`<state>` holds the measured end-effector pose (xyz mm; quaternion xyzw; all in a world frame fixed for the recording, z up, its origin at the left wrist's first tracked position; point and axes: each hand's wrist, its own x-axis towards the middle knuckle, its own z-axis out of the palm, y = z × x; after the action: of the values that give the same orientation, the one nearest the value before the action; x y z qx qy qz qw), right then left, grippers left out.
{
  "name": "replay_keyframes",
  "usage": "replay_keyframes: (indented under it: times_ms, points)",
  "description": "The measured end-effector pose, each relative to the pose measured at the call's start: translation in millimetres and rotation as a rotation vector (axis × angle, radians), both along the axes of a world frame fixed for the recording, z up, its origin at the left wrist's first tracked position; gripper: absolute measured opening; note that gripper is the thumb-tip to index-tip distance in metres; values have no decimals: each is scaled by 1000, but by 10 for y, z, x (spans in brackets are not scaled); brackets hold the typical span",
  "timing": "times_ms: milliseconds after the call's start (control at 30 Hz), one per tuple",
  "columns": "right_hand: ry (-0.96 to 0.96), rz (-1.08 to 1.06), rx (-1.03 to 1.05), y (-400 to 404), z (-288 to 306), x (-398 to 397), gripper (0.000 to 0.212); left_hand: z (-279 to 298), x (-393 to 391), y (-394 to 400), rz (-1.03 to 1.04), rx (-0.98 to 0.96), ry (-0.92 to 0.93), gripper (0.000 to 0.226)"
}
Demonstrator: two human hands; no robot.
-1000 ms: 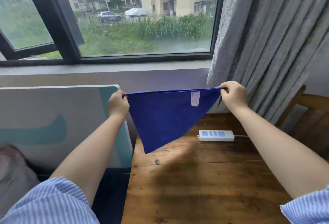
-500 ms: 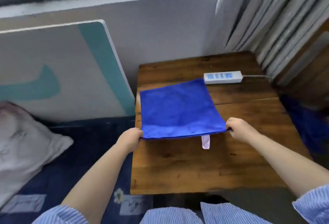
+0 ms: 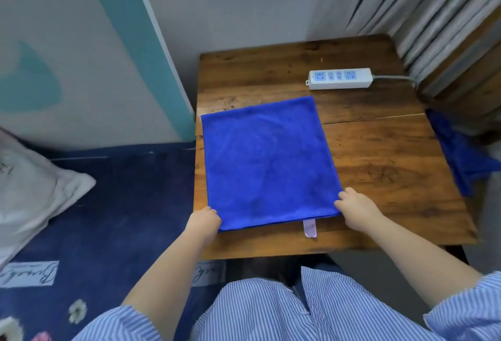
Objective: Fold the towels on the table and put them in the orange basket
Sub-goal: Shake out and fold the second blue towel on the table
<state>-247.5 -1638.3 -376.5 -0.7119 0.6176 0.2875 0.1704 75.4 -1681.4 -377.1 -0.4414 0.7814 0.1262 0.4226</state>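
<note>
A blue towel (image 3: 267,161) lies flat on the wooden table (image 3: 379,167), folded once, with a pale label (image 3: 310,228) sticking out from its near edge. My left hand (image 3: 204,222) pinches the towel's near left corner. My right hand (image 3: 355,209) pinches the near right corner. More blue towel cloth (image 3: 461,156) hangs off the table's right side. No orange basket is in view.
A white power strip (image 3: 340,78) with its cable lies at the back right of the table. Grey curtains (image 3: 423,7) hang behind it. A white and teal board (image 3: 89,50) leans at the left, above a dark blue bed cover (image 3: 113,218) and a white pillow (image 3: 32,186).
The towel, held up in the air by two corners, has come down flat onto the table. My hands stay on its near corners and the view has tilted down.
</note>
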Motion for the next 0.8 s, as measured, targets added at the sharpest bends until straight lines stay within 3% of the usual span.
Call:
replay_keyframes:
  times_ms: [233,367,500,600,667,800]
  points:
    - [41,-68,155,110,10,137,28,-58,18,160,-5,45,-4,32]
    - [-26,-114,12,-96,2,240,29,-46,-90,-60,116,-13,106,26]
    - [-217,-111,-139,-435,-143,446,33,-80,-336,-382,357,-182,332,13]
    - [-339,-131,-202,-860,-275,666,37,-197,-526,-689,533,-295,458,28]
    - [-408,-128,-299,-1187,-373,800,38,-311,-618,-924,578,-325,510,13]
    - [-406,-129,-283,-1824,-584,983,48,-589,-714,-1414,552,-323,533,47]
